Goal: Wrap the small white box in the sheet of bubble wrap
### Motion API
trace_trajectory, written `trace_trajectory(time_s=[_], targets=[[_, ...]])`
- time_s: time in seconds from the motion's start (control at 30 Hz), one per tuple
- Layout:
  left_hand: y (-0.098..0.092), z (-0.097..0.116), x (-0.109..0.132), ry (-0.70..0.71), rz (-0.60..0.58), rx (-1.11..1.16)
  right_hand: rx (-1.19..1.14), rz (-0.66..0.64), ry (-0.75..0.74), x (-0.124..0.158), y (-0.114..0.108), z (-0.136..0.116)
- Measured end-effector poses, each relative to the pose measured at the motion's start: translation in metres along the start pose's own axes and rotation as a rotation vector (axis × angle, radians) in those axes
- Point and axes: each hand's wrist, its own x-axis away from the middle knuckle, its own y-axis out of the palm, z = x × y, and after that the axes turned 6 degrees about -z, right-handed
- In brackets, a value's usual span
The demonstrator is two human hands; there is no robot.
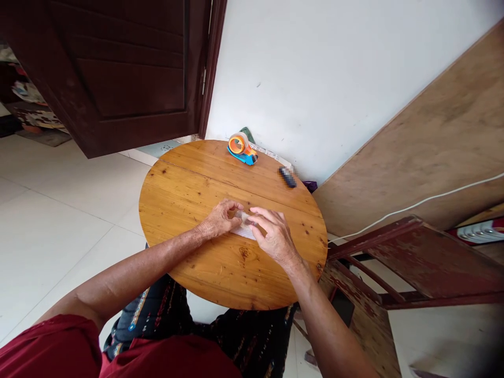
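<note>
A small, whitish, thin sheet or packet (247, 231) lies on the round wooden table (189, 184), between my two hands. Curving in from the left, my left hand (222, 218) rests its thumb on the sheet, with a gap between thumb and forefinger. From the other side my right hand (275, 231) reaches over the sheet, forefinger raised and stretched. Its thumb and another finger come close together around a tiny dark spot over the sheet, too small to make out.
An orange and blue tape dispenser (242, 148) stands at the table's far edge by the white wall. A dark, blurred-out object (287, 177) lies right of it. A wooden chair (425, 262) stands at right, a dark door (137, 68) at left.
</note>
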Motion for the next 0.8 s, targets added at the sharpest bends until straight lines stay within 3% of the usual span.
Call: trace_trajectory(time_s=[0.27,0.6,0.7,0.8], targets=[[0.003,0.0,0.001,-0.044,-0.021,0.066,0.029,-0.022,-0.04,0.005,-0.016,0.006],[0.002,-0.001,0.001,-0.01,-0.009,-0.004,0.132,-0.07,-0.1,-0.005,-0.006,0.0],[0.001,-0.001,0.001,-0.006,-0.01,0.002,0.049,-0.022,-0.041,-0.007,0.001,0.002],[0.002,-0.002,0.001,-0.014,-0.022,0.025,-0.095,0.105,0.086,-0.011,0.008,0.009]])
